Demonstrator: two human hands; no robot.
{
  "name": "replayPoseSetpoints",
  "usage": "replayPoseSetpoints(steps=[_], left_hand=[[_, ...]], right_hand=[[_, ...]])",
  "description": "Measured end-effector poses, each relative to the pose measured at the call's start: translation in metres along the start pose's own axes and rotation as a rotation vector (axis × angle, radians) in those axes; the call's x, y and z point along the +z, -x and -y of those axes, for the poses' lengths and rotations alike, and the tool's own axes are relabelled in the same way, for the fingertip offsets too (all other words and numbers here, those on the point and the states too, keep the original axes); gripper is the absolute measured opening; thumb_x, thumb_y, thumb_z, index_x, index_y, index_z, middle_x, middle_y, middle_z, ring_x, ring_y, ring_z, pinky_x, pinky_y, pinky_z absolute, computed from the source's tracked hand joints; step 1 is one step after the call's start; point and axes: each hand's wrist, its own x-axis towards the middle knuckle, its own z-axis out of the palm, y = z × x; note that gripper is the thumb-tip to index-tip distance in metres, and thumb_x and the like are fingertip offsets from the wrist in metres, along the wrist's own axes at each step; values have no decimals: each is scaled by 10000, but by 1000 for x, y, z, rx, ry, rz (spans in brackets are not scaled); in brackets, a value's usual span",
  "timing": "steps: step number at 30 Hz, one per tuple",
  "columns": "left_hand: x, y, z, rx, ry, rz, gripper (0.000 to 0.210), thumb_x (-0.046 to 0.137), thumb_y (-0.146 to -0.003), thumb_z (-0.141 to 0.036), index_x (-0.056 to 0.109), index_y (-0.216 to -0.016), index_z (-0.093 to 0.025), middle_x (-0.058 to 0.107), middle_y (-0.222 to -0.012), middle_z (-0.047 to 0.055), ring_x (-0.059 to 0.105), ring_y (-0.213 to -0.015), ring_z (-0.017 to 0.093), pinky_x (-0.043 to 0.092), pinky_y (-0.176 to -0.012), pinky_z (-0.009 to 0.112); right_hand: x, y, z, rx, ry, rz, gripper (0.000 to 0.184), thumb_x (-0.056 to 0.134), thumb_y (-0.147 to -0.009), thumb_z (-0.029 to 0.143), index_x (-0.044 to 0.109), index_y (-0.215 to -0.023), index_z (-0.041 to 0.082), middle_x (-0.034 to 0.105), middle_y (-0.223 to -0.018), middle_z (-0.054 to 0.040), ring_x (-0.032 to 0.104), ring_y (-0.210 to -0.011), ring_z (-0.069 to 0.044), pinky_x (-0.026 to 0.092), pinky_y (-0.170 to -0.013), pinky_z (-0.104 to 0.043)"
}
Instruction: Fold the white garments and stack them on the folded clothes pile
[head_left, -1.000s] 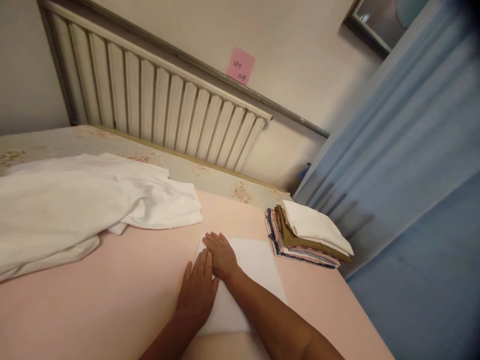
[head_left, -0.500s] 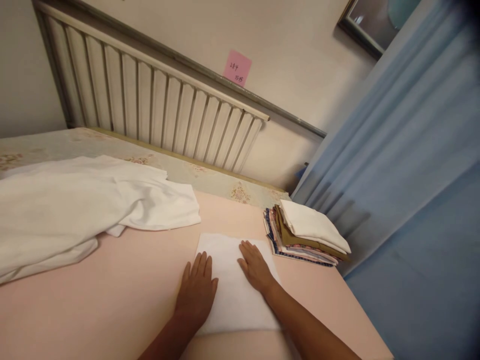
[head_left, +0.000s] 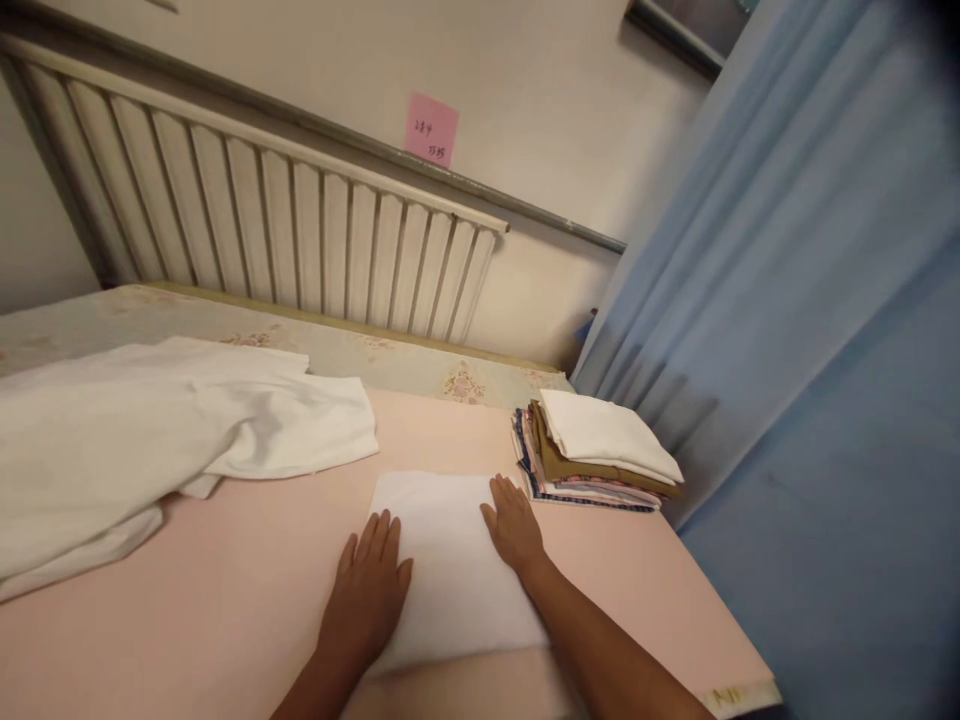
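1. the folded white cloth [head_left: 461,590] lies flat on the pink sheet [head_left: 225,620], inside the sheet's far and right edges.
2. the left hand [head_left: 365,597] rests palm down along the cloth's left edge, fingers straight and slightly parted, gripping nothing.
3. the right hand [head_left: 515,527] lies flat at the cloth's far right corner, thumb spread from the fingers, also gripping nothing.
4. the cloth looks light, soft and limp, hardly fragile; its layers could slip apart if pinched only on top. both side edges seem the best hold, fingers underneath, thumbs above.
5. a stack of folded fabrics [head_left: 600,440] sits towards the sheet's far right corner; rumpled white fabric [head_left: 165,430] spreads over the far left part.
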Motion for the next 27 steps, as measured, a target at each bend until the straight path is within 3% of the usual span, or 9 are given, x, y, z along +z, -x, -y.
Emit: replayPoseSetpoints(steps=[13,27], left_hand=[[-6,-3,3,58,-63,-46,533,349,-927,-398,501,-1354,-118,471,-1436,144,394,-1354,287,320,-1089,495],[-9,-4,7,60,-67,-9,527,329,-936,-404,486,-1370,-150,462,-1445,129,385,-1364,263,314,-1097,474]], right_hand=[[-2,7,-3,145,-63,54,565,349,-979,437,421,-1415,85,362,-1489,-140,275,-1406,-267,216,-1149,-450],[-24,57,-30,18,-182,13,472,438,-959,334,472,-1382,128,395,-1471,-122,328,-1383,-261,264,-1141,-472]])
